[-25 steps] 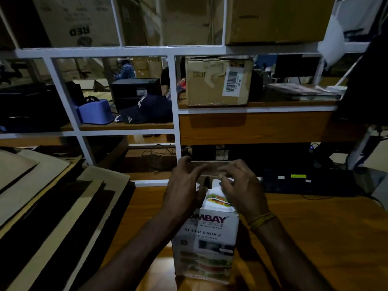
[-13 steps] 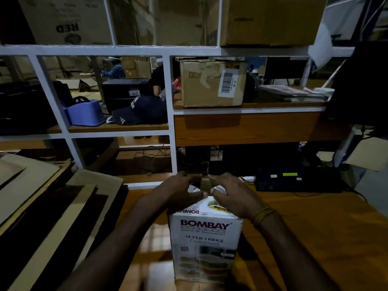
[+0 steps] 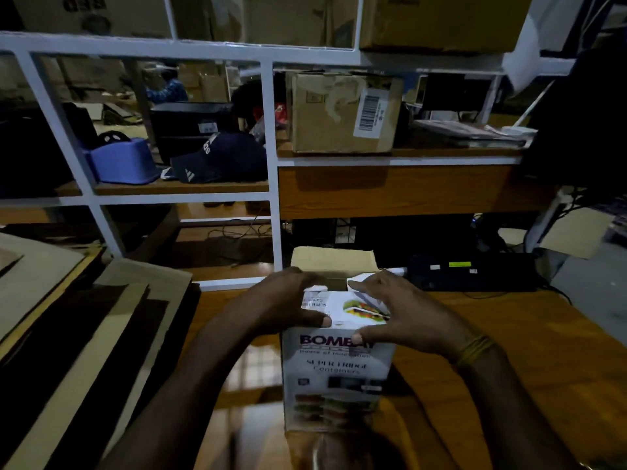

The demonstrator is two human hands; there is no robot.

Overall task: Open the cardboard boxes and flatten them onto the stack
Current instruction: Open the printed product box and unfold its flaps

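Both hands — left hand (image 3: 283, 305) and right hand (image 3: 403, 315) — grip the top of the upright white printed cardboard box (image 3: 336, 374) on the wooden table (image 3: 529, 361); brown back flap raised; flattened cardboard stack (image 3: 68, 334) lies left.

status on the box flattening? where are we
Done: flattened cardboard sheets already lie stacked at the left. In hand: the white printed box stands upright on the wooden table; left hand and right hand work its top, far flap already raised. Left: open the remaining flaps, collapse it, lay it on the stack.
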